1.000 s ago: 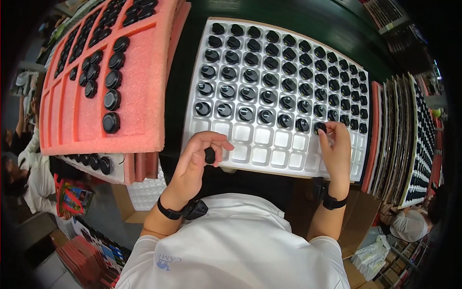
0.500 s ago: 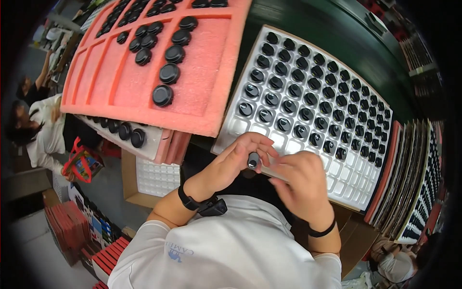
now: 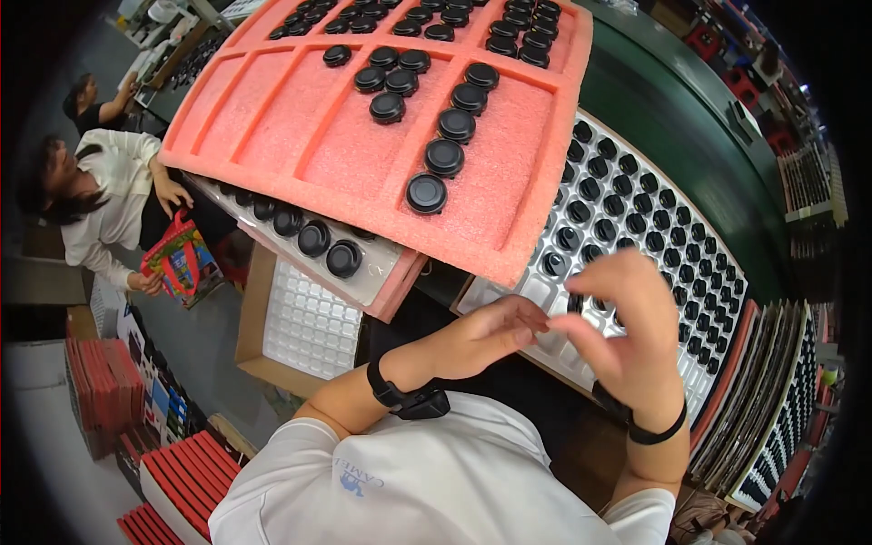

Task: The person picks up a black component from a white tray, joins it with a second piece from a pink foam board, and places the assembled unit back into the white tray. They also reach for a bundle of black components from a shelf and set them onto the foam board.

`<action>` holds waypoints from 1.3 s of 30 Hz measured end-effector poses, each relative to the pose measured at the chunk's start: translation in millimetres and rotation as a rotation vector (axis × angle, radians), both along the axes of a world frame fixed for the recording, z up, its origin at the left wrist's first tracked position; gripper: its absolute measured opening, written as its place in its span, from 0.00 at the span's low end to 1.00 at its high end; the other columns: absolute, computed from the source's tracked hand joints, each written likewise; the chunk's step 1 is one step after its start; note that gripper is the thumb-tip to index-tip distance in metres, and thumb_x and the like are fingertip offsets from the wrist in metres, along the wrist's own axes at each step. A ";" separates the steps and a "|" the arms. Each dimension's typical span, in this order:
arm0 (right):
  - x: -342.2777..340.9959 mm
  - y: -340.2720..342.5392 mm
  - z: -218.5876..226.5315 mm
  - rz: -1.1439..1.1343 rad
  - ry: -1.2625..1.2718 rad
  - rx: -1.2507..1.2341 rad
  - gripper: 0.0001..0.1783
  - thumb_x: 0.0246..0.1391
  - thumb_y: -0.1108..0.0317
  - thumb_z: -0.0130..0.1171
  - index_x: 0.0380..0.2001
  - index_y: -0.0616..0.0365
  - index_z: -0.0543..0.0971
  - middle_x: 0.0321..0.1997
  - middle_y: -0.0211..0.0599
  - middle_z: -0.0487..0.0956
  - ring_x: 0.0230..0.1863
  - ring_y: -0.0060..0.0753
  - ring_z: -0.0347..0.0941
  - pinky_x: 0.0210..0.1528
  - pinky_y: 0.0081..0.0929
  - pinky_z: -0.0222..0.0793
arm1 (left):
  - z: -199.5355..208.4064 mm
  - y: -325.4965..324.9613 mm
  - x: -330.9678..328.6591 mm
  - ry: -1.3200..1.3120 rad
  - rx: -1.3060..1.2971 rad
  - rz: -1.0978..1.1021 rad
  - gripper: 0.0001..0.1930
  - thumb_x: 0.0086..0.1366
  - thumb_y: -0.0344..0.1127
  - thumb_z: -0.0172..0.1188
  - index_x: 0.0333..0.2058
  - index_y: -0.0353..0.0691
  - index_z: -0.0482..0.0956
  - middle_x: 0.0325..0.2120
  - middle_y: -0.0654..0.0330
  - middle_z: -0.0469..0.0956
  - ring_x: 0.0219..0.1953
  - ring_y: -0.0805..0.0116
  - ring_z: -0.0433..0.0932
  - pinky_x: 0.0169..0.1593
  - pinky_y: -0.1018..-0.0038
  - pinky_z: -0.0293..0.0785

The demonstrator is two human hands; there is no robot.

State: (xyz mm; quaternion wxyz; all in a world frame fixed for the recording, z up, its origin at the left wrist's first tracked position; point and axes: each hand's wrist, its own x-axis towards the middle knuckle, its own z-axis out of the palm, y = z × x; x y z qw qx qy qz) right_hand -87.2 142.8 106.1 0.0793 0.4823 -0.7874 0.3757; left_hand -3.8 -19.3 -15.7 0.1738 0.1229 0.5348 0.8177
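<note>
My left hand is held in front of my chest, fingers curled toward the thumb; whatever they hold is hidden. My right hand is raised over the near edge of the silver-white moulded tray, thumb and bent forefinger apart in a C shape. A small black piece shows in that gap; I cannot tell whether it sits in the tray behind. Rows of short black cylindrical parts fill much of the tray. To the left lies a pink foam tray holding round black caps.
Under the pink foam, another tray carries round black parts. An open carton with a white moulded tray stands on the left. Stacked trays rise at the right. A person in white sits at the far left beside a colourful bag.
My view has swung, shifting the trays rightward. My right hand has parted from my left and moved right. The black cylinder with a grey end no longer shows in my left hand.
</note>
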 end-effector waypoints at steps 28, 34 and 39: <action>17.7 -2.8 -1.0 0.148 -0.215 -0.062 0.17 0.37 0.71 0.68 0.35 0.60 0.76 0.32 0.36 0.72 0.30 0.37 0.70 0.32 0.30 0.67 | 12.1 -21.1 12.7 0.060 -0.099 0.071 0.13 0.65 0.33 0.52 0.45 0.32 0.70 0.39 0.60 0.73 0.40 0.75 0.72 0.45 0.77 0.69; 41.5 27.5 -56.2 -0.006 -0.164 -0.085 0.17 0.37 0.70 0.68 0.34 0.59 0.76 0.32 0.36 0.73 0.31 0.38 0.70 0.33 0.30 0.66 | 16.2 -5.8 4.3 -0.127 0.226 -0.056 0.17 0.64 0.32 0.55 0.50 0.32 0.67 0.40 0.60 0.72 0.42 0.74 0.72 0.47 0.75 0.70; 41.2 35.4 -70.3 -0.002 -0.150 -0.171 0.15 0.46 0.65 0.63 0.35 0.61 0.74 0.32 0.38 0.73 0.32 0.35 0.69 0.34 0.29 0.65 | 13.8 9.0 0.6 -0.067 0.213 0.003 0.18 0.64 0.34 0.55 0.49 0.31 0.67 0.41 0.57 0.73 0.43 0.71 0.74 0.49 0.73 0.70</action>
